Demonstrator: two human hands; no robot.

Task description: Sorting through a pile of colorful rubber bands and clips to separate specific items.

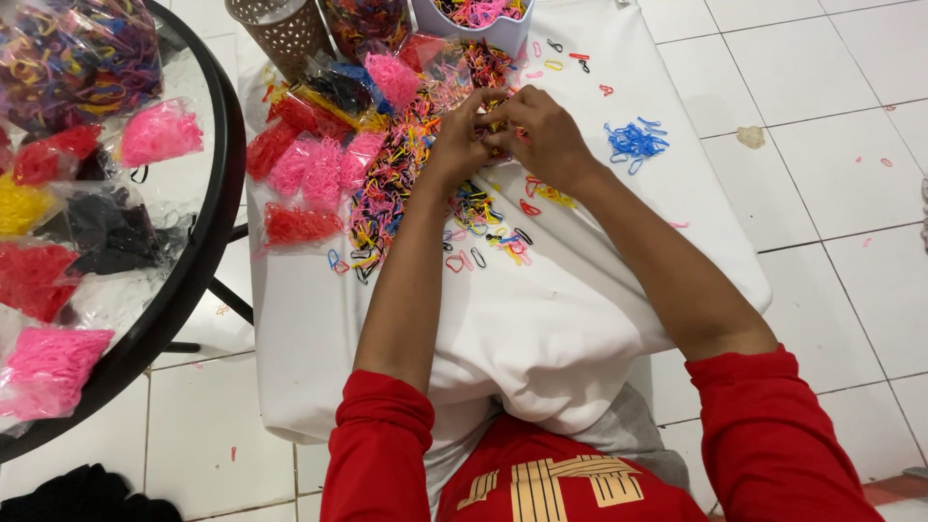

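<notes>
**Hands Joined Over a Heap of Small Rubber Bands**

Red sleeves (773,435) are seen nearest the camera, pushed up above the elbows, with both bare forearms stretched forward over a white cloth (541,319) spread across the lap. The left hand (462,135) and the right hand (541,135) are brought together, fingertips touching, at the far edge of a multicoloured pile of rubber bands (396,179). The fingers of both hands are curled inward and pinched closely; something small appears to be held between them, but what exactly is gripped cannot be told. Loose bands (488,242) are scattered on the cloth just below the wrists, and a small cluster of blue bands (634,141) lies apart to the right of the right hand. Clear bags of pink and red bands (309,174) are stacked beside the pile on the left. A round glass table (198,242) with a black rim is seen further left, loaded with more bags of bands. White floor tiles (831,116) are visible around the cloth.
</notes>
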